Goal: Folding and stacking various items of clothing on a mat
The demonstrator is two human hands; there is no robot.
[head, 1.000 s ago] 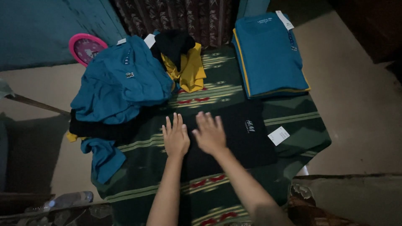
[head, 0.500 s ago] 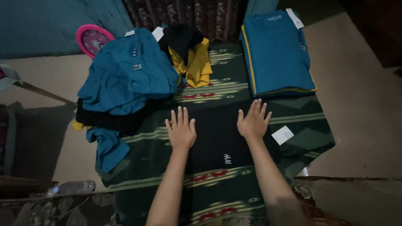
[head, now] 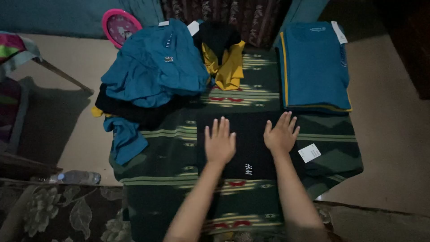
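A folded black shirt (head: 251, 154) lies on a dark green patterned cloth (head: 170, 175) spread on the floor. My left hand (head: 220, 142) rests flat on its left half, fingers spread. My right hand (head: 281, 134) presses flat on its upper right part. A white paper tag (head: 309, 153) sticks out at the shirt's right edge. Neither hand grips anything.
A loose heap of blue and black garments (head: 152, 76) lies at the cloth's far left, a yellow and black garment (head: 224, 58) beside it. A neat stack of folded blue shirts (head: 316, 67) sits far right. A pink round clock (head: 118, 26) and a plastic bottle (head: 76, 177) lie on the floor.
Both hands have slid apart over the black shirt, the right one moving right. The shirt now lies turned, with its small white mark at the near edge.
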